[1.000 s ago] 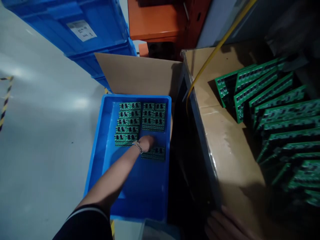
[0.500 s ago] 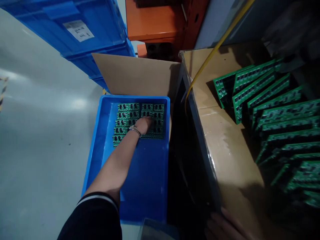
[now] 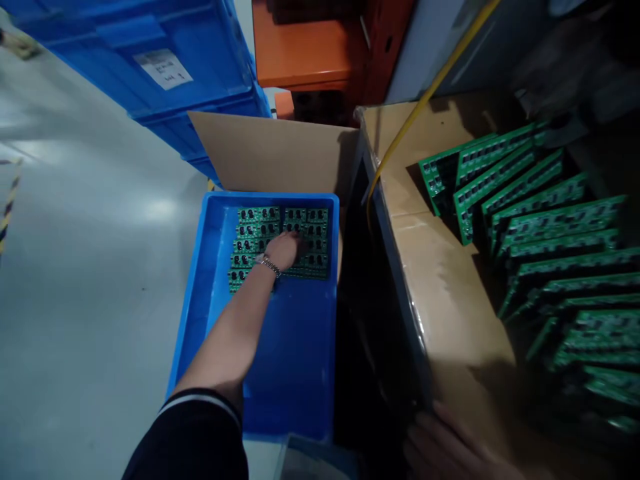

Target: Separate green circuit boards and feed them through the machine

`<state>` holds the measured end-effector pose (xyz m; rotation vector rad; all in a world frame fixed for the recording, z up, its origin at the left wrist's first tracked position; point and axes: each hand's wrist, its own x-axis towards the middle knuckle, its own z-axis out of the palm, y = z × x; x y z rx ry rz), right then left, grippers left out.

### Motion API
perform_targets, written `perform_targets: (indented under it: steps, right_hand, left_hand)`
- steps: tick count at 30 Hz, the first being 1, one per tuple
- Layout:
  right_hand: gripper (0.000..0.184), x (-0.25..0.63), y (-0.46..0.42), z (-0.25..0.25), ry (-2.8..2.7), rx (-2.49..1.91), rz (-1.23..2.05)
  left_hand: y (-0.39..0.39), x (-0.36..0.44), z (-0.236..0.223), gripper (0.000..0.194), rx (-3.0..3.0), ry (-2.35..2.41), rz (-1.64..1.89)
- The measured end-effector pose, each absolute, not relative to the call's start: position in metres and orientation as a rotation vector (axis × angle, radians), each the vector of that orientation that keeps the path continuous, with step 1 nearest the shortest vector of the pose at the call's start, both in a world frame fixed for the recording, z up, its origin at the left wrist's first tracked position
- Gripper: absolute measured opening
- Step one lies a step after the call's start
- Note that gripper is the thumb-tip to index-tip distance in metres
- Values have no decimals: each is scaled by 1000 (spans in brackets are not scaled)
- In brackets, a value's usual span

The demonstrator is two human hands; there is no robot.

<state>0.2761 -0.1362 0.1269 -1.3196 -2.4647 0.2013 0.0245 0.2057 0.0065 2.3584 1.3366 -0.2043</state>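
The left hand (image 3: 283, 252) reaches down into the blue tray (image 3: 290, 360), over the right-hand column of green circuit boards (image 3: 317, 257). Its fingertips are hidden, so I cannot tell whether its grip is clenched on a board or released. Another column of circuit boards (image 3: 245, 245) lies just beside it on the left, its rows overlapping; both columns fill the far part of the tray. The right hand (image 3: 445, 443) is at the near edge of the cardboard-covered tabletop (image 3: 430, 273), dim and partly cut off; I cannot tell the state of its grip. On the tabletop, many loose green boards (image 3: 560, 220) lean tilted in an uneven row. A yellow cord (image 3: 430, 93) crosses the tabletop's far corner. A cardboard flap (image 3: 280, 150) stands behind the tray, near stacked blue crates (image 3: 195, 40)
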Motion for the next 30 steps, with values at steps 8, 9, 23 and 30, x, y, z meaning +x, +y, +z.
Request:
perform_targets:
  steps: [8,9,23,30]
  right_hand:
    - [7,274,-112,153,-2528,-1325,604]
    - [10,275,-109,156,-2553,-1308,614]
    - [30,360,-229,279,-2397,-1246,585]
    - [23,526,-356,293,-1867,-1654,452]
  left_hand:
    - [0,-14,70,18,2013,1669,88]
    - [-37,-12,78,19,1966,1688,140]
    - [-184,89,199,17,1846,1585,582]
    - [-105,244,220,28,1724,1584,625]
